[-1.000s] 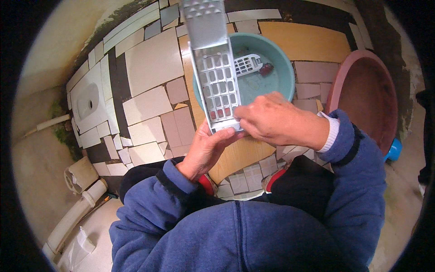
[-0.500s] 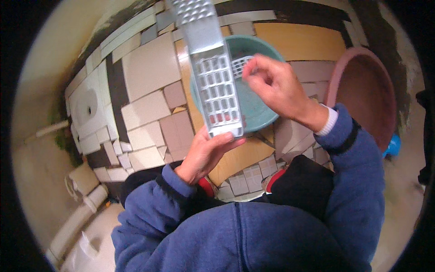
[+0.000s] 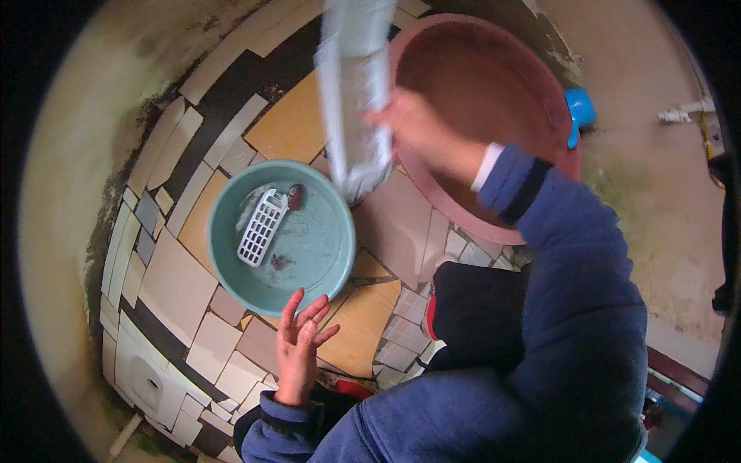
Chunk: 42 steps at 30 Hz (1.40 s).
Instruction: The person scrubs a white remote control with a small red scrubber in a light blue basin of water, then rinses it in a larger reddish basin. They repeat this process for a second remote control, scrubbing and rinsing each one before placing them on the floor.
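Note:
My right hand, smeared by motion, grips a long pale grey plastic rack by its side. The rack hangs over the gap between a green basin and a large pink tub. My left hand is empty, fingers spread, near the basin's front edge. Inside the green basin lies a white plastic piece with rows of slots. A reddish-brown lump sits by its upper end. Small dark bits lie on the basin's bottom; I cannot make out what they are.
The pink tub stands at the far right, a blue dipper hooked on its rim. Broken tiles cover the floor. A squat toilet is at the lower left. A white pipe fitting sticks from the right wall.
My left hand has let go of the rack, and my right hand now holds it, further right toward the pink tub. The view has turned right, showing more of the tub and basin.

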### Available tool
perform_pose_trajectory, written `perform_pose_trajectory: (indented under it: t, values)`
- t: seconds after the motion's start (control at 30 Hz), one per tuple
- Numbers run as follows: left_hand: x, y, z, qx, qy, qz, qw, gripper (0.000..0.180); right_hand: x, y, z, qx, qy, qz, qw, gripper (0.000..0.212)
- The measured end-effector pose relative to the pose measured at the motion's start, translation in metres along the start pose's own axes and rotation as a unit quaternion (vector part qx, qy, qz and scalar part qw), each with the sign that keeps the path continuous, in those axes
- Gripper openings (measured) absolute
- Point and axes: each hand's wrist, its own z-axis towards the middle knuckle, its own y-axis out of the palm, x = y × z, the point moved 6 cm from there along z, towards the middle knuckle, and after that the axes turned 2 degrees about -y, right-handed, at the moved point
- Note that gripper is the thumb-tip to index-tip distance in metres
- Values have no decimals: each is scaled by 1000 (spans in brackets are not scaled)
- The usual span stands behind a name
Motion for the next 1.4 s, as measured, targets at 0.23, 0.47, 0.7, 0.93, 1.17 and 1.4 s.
perform_pose_trajectory:
  t: [0.23,0.47,0.7,0.93,1.17,1.4]
  values:
    - [-4,3,20,54,-28,23,998,47,123,-288,-118,390,220,-26,894,29]
    - [-17,5,49,88,-29,30,995,39,239,-319,-171,432,327,-103,834,29]
    - [-20,13,61,103,-38,48,993,37,236,-296,-136,313,381,-79,866,27]
    - [-18,11,63,98,-37,44,993,36,233,-293,-138,273,305,49,911,30]
    - [-16,15,62,87,-28,10,996,35,253,-306,-137,286,287,19,914,29]
    - [-14,14,59,84,-24,2,996,35,245,-307,-129,244,269,-70,929,33]
